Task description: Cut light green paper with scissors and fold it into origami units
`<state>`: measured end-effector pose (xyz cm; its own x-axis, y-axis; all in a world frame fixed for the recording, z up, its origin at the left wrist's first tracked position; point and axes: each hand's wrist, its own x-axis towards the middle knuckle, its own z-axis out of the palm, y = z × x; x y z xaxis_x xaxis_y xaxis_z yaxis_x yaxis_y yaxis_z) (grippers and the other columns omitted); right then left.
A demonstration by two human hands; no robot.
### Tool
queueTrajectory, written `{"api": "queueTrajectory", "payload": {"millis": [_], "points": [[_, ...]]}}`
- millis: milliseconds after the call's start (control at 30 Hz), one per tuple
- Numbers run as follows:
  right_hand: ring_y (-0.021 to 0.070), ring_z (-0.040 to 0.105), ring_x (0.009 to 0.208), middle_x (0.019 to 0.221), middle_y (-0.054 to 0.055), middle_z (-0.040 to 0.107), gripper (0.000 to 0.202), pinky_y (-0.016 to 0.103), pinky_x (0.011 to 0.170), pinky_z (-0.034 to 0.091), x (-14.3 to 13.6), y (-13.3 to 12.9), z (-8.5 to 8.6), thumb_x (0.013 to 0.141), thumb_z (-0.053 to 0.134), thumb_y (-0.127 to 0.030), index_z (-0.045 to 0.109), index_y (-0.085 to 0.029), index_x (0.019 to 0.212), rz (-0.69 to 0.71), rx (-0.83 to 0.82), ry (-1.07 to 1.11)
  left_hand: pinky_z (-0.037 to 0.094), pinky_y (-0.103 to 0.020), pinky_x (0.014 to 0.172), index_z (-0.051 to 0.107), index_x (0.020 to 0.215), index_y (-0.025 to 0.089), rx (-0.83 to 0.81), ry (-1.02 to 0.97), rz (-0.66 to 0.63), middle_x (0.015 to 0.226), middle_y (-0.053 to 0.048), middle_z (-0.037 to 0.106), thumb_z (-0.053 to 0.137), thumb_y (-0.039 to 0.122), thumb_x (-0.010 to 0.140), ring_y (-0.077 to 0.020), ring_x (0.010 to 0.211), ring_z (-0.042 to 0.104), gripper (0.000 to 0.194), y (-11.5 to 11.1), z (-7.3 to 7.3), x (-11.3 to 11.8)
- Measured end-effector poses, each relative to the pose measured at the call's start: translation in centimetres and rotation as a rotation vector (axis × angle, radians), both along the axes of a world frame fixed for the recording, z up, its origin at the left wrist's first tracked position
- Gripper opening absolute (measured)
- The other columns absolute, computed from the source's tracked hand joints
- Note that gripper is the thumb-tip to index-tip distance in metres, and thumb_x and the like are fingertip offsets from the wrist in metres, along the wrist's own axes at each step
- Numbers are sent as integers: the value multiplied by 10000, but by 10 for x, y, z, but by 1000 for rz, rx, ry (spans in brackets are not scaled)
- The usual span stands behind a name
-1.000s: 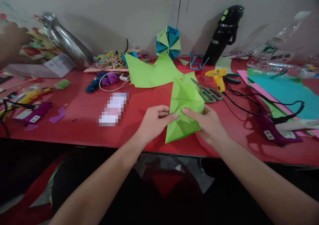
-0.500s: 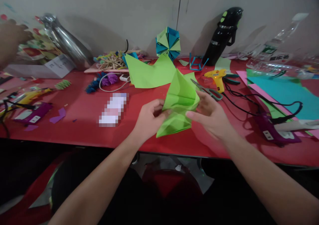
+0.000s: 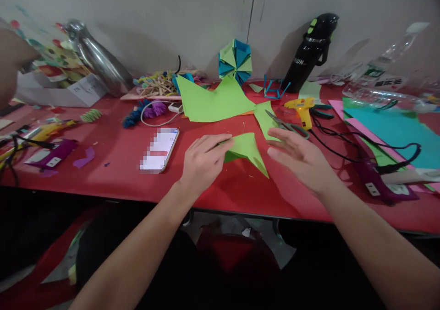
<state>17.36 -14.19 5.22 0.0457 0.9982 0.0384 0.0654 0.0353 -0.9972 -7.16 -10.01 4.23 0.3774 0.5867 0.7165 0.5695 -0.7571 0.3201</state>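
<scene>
My left hand (image 3: 206,161) pinches the left side of a folded green paper (image 3: 245,147), held low over the red table. Its pointed flap slants down to the right, and the left part of it is hidden behind my fingers. Just right of the paper, my right hand (image 3: 297,159) is apart from it, with fingers stretched out and nothing in them. Beyond my right fingertips lies a pair of scissors (image 3: 288,126), partly on a strip of green paper (image 3: 264,117). A larger green sheet (image 3: 215,101) lies behind the folded one.
A phone (image 3: 161,149) lies left of my left hand. A yellow glue gun (image 3: 300,111) trails a cable to a purple power strip (image 3: 381,177). Along the wall stand a paper ball (image 3: 235,62), a black bottle (image 3: 309,53) and a steel flask (image 3: 99,58). Another person's arm (image 3: 15,62) reaches in at left.
My right hand has let go of the green paper and opened beside it. The paper has turned and come down flatter in my left hand. The view has shifted slightly.
</scene>
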Motion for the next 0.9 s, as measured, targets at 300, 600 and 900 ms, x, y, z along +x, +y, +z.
{"api": "queueTrajectory", "payload": {"millis": [300,600,900], "points": [[220,697,1036,1147,41,752,277,347,896,553,-5,11,-4,834,754,-508,753,-278,988,113,-235,360,573,-417,959,716,1186,268,75,-92,-246,1237,-81,729,527,74,945,-212,1152,664,363,-10,-8,9],[131,647,864,950,-3,741,158,279,870,513,-1,13,-6,769,845,-382,773,-256,830,67,-139,327,520,-462,1052,704,1189,314,64,-92,-272,1313,-42,703,523,65,935,-207,1234,643,399,-9,-9,7],[160,619,788,839,20,698,246,297,763,504,21,15,6,767,833,-439,735,-215,797,174,-97,51,281,-595,1221,606,1321,236,-213,-42,-416,1569,-123,458,593,135,783,-333,1465,408,547,-16,6,9]]}}
